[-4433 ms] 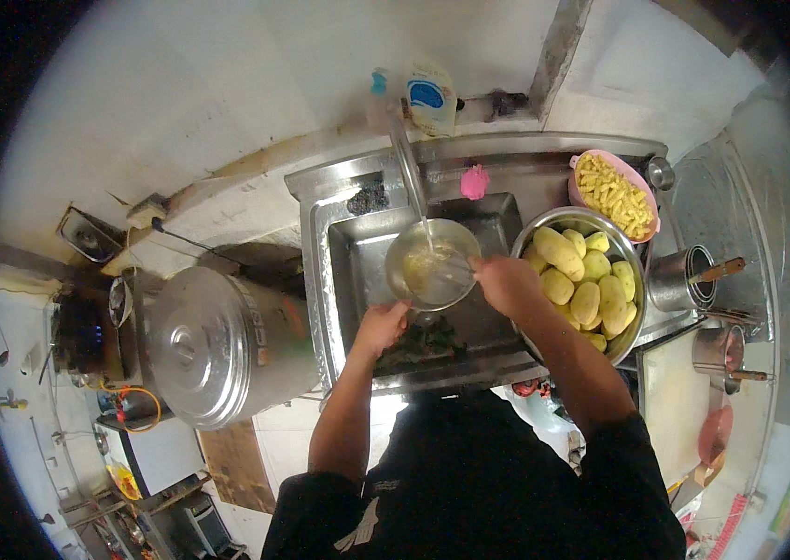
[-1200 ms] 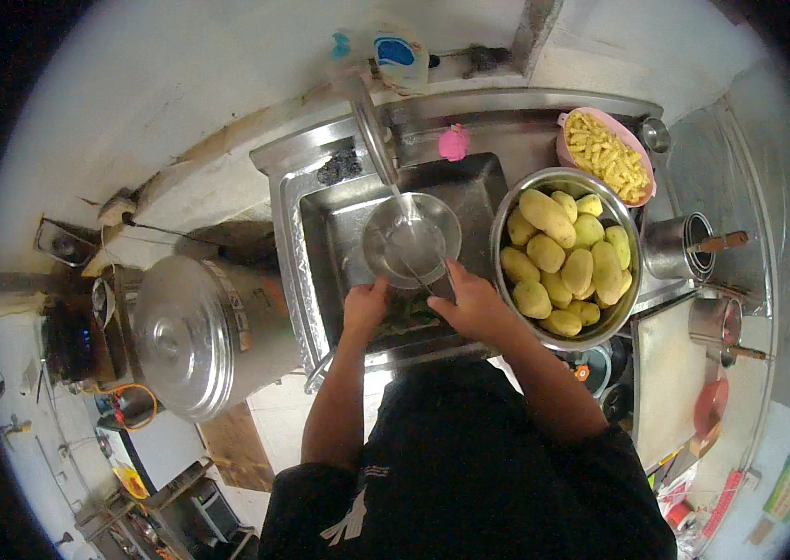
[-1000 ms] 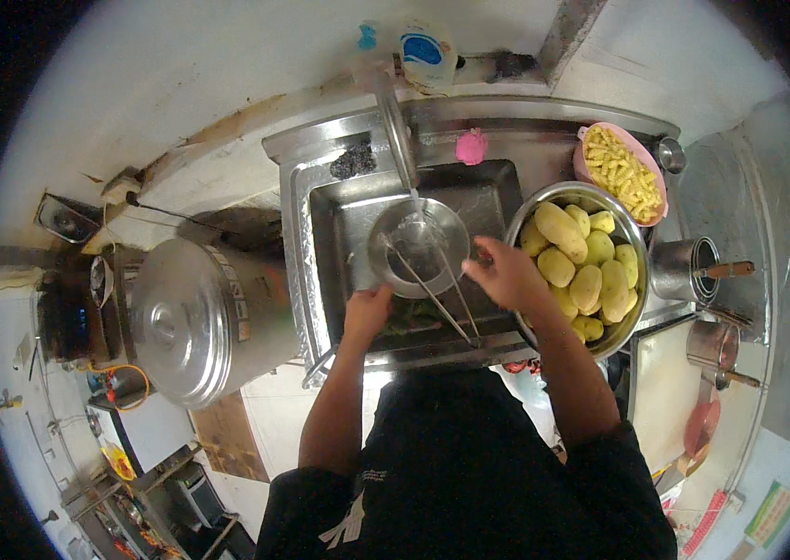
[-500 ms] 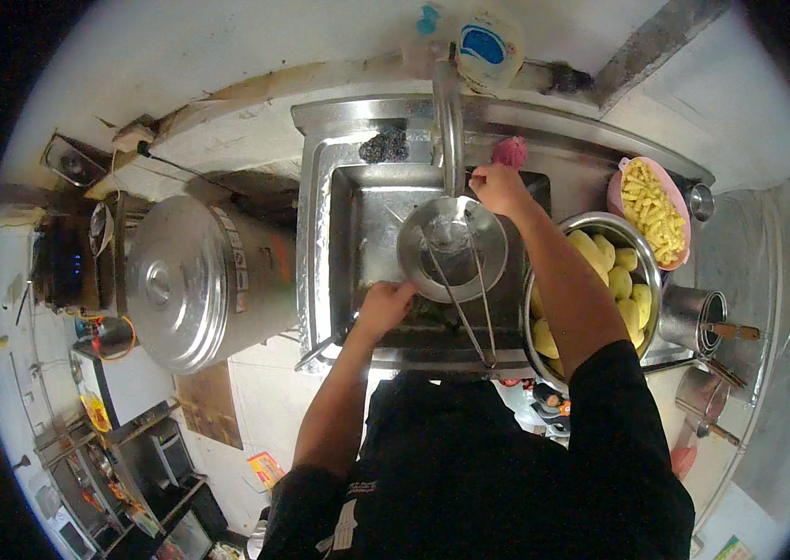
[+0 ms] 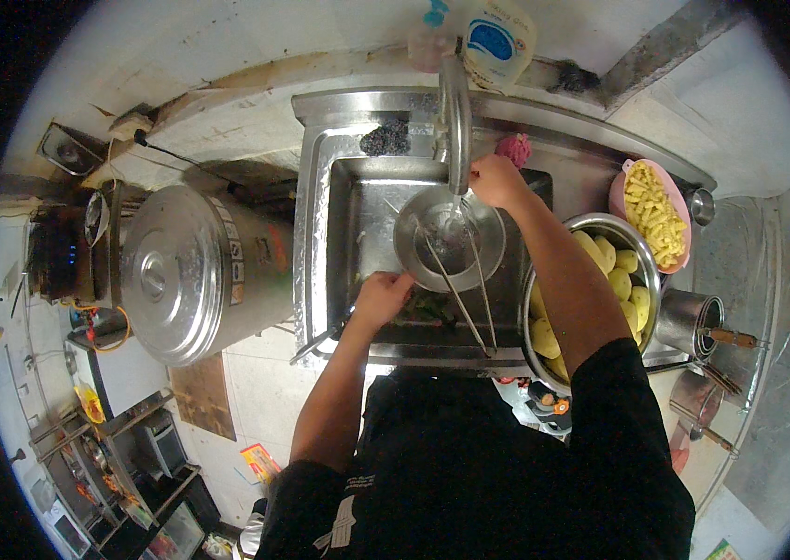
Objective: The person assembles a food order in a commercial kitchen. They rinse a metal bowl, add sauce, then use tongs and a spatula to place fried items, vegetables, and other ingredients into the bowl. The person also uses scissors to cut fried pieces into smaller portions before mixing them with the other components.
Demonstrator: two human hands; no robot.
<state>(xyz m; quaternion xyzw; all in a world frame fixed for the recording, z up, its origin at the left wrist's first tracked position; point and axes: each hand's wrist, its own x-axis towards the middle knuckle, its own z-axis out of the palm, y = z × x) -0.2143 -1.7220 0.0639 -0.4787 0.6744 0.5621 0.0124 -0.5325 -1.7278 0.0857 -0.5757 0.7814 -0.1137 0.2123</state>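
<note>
A round metal bowl (image 5: pixel 411 252) is in the sink (image 5: pixel 343 224), under the curved faucet spout (image 5: pixel 454 121). Clear water runs from the spout into it. My left hand (image 5: pixel 383 299) is closed on the bowl's near left rim. My right hand (image 5: pixel 499 181) is closed at the far right rim, right beside the spout's end; its fingertips are partly hidden. Long metal tongs (image 5: pixel 463 310) lean across the bowl with their joined end toward me. Some green scraps (image 5: pixel 430 308) lie on the sink bottom below the bowl.
Right of the sink stand a large metal basin (image 5: pixel 653 317) of peeled potatoes (image 5: pixel 639 301) and a pink colander (image 5: pixel 688 245) of pale yellow pieces. A big lidded metal pot (image 5: pixel 171 280) stands left. A dark-handled metal utensil (image 5: pixel 315 345) crosses the sink's near left edge.
The tongs' joined end has swung slightly left and the bowl has shifted a little left under the spout. Both hands stay at the bowl; the view has tilted slightly.
</note>
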